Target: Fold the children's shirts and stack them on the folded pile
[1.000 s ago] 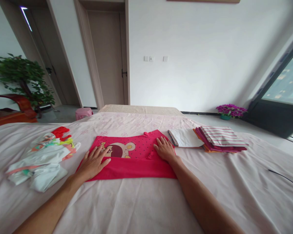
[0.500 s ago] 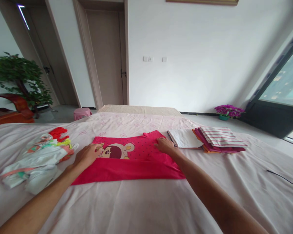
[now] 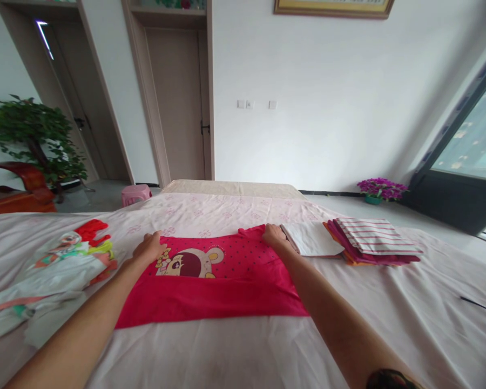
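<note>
A red shirt (image 3: 235, 294) lies spread on the bed, its near part folded over in a plain band. Its front has dark dots and a cartoon figure in a bear-eared hood. My left hand (image 3: 149, 248) is closed on the far left corner of the shirt, fingertips partly hidden. At the far right corner, my right hand (image 3: 274, 235) grips the edge, its fingers curled over the cloth. Just right of that hand lies a folded white garment (image 3: 311, 239).
A stack of folded clothes with a striped one (image 3: 378, 236) on top sits at right. Loose, crumpled clothes (image 3: 60, 275) lie at left. The bed sheet (image 3: 210, 356) is pale pink. Beyond the bed are a pink stool (image 3: 136, 194) and purple flowers (image 3: 380, 188).
Both hands have shifted away from me to the shirt's far corners, the left also going left. The view has tilted up slightly. The shirt's fold looks the same.
</note>
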Tool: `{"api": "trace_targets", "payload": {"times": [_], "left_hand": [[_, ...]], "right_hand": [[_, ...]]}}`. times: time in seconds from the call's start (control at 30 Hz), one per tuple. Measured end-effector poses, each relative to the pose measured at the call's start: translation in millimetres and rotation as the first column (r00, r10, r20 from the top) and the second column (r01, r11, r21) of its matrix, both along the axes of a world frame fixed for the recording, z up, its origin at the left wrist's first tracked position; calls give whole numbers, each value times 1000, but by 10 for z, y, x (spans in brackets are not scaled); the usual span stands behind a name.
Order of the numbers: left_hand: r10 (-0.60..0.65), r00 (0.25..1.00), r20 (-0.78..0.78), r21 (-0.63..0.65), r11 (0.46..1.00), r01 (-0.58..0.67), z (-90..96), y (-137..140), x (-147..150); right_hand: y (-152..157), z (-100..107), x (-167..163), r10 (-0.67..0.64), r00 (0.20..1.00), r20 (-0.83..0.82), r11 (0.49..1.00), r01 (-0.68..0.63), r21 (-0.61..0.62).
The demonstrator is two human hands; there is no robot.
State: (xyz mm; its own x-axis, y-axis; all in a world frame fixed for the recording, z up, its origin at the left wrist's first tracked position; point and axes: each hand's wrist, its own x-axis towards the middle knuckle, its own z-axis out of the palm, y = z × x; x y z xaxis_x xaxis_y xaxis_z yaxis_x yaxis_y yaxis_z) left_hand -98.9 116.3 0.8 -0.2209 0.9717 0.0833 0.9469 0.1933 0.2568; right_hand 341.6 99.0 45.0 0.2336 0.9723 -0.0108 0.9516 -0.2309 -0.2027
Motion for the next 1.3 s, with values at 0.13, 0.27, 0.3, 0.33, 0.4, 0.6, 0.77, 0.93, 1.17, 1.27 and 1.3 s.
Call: {"api": "trace_targets", "payload": {"times": [0.13,0.27,0.3,0.33,0.4,0.6,0.77,0.93,1.17,1.27,1.3], "left_hand": [[-60,996,63,-1,998,60,63,-44,-8],[-113,984,139,28,994,110,196,-206,-21],[-127,978,168,55,991,119,225,-270,-37],[-148,969,198,90,987,132,250,-343,-60],[-199,951,235,161,973,164,277,-517,-117],[-373,916,146,194,919,343,237,-1042,-164],[-298,922,247,188,948,256,250,-1167,-163],[-230,923,309,266,952,149,229,-1245,-342],[-218,927,305,258,956,140,17,-1342,-422],[-229,929,290,275,950,148,-43,-1328,-453],[-224,933,283,274,951,146,-59,-1326,-466]], "right_hand": [[-44,37,53,22,995,-100,999,-18,36],[-193,162,124,127,975,-182,985,-102,139],[-254,196,144,154,969,-192,978,-122,167],[-326,224,168,187,961,-205,970,-148,194],[-499,242,225,294,922,-254,941,-232,246],[-1037,5,345,513,791,-334,857,-453,246],[-1236,53,299,550,750,-368,834,-463,301],[-1453,144,414,427,658,-620,902,-262,343],[-1683,-98,475,572,769,-287,807,-464,365],[-1683,-105,490,579,771,-264,795,-463,391],[-1682,-100,504,590,758,-278,787,-463,408]]}}
